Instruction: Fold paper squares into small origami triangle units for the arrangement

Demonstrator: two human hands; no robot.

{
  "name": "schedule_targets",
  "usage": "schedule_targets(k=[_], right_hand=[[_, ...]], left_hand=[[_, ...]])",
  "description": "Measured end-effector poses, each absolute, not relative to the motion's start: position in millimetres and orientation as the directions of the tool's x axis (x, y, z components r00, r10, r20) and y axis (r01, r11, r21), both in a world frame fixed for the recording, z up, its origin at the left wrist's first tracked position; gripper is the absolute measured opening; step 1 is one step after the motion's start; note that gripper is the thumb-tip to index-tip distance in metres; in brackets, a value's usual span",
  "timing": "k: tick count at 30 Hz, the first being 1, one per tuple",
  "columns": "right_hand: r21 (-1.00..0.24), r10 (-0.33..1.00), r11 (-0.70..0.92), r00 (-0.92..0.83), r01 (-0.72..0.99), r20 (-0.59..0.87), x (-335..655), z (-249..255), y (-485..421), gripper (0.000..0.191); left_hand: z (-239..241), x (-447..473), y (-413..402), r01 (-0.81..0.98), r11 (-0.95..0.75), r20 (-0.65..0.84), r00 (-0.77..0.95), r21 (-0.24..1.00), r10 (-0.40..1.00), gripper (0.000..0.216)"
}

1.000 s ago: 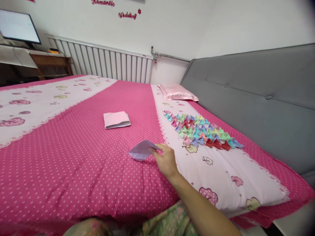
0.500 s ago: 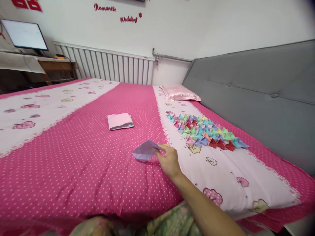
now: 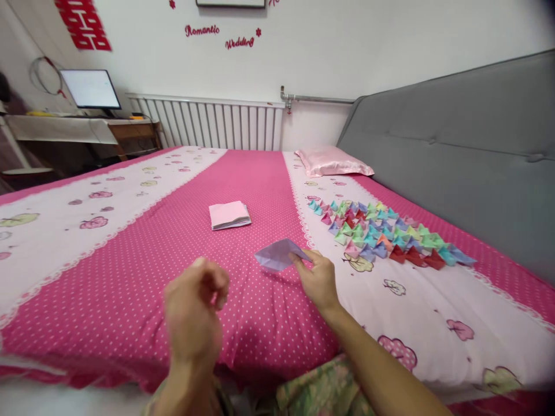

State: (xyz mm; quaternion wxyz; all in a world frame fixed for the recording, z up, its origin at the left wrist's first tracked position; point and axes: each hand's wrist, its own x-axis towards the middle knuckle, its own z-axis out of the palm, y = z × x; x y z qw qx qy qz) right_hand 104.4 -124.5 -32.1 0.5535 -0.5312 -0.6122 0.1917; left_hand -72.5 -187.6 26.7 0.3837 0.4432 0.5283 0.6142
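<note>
My right hand [image 3: 318,277] pinches the right corner of a folded sheet of lavender paper [image 3: 277,255] between thumb and fingers. The paper is held a little above the pink dotted bedspread, its left part pointing away from the hand and creased across. My left hand [image 3: 195,303] is in the air left of the paper, apart from it. Motion blurs it, but its fingers look curled inward and nothing shows in them. Beyond both hands, a stack of square paper [image 3: 229,214] with a pink sheet on top lies on the bed.
Many small folded paper pieces [image 3: 381,234] in several colours stand in rows on the right of the bed. Behind them lie a pink pillow [image 3: 333,160] and a grey headboard [image 3: 459,115]. A radiator [image 3: 208,121] lines the far wall; a monitor [image 3: 91,89] stands at far left.
My left hand has come into view from below. My right hand still holds the lavender paper. The view has shifted, so the bed and wall sit further right in the picture.
</note>
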Motion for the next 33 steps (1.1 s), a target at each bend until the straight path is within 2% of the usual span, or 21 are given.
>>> schedule_targets(k=[1,3,5,7,10,13,16,19,27,33], right_hand=[[-0.821,0.854,0.366,0.191,0.438,0.483,105,-32,-125,0.023],[-0.803,0.829,0.402,0.199,0.440,0.523,105,-30,-128,0.021],[-0.759,0.796,0.480,0.145,0.441,0.588,105,-29,-130,0.019],[-0.696,0.767,0.568,0.023,0.440,0.641,104,-28,-132,0.019],[-0.592,0.711,0.678,-0.184,0.435,0.679,100,-28,-135,0.022],[-0.531,0.665,0.737,-0.311,0.418,0.679,96,-31,-136,0.023],[-0.511,0.651,0.756,-0.394,0.408,0.648,93,-34,-137,0.028],[-0.504,0.652,0.757,-0.445,0.415,0.614,92,-35,-138,0.033],[-0.563,0.731,0.682,-0.401,0.467,0.552,92,-40,-136,0.038],[-0.664,0.788,0.615,-0.357,0.425,0.501,91,-38,-135,0.026]], left_hand=[[20,-71,-180,-0.069,-0.090,0.069,-0.259,0.994,0.963,0.049],[4,-68,-163,-0.150,0.174,-0.183,-0.049,0.973,0.982,0.056],[-12,-67,-150,-0.220,0.425,-0.395,0.166,0.878,0.903,0.064],[-22,-66,-143,-0.365,0.522,-0.421,0.324,0.771,0.848,0.067],[-25,-66,-143,-0.566,0.502,-0.277,0.437,0.654,0.855,0.066],[-23,-68,-146,-0.650,0.484,-0.220,0.447,0.586,0.867,0.053],[-26,-72,-147,-0.644,0.501,-0.305,0.398,0.578,0.865,0.041],[-31,-75,-147,-0.644,0.449,-0.335,0.300,0.620,0.893,0.033],[-30,-72,-151,-0.609,0.393,-0.288,0.268,0.689,0.920,0.024],[-32,-71,-150,-0.610,0.401,-0.286,0.282,0.683,0.916,0.026]])
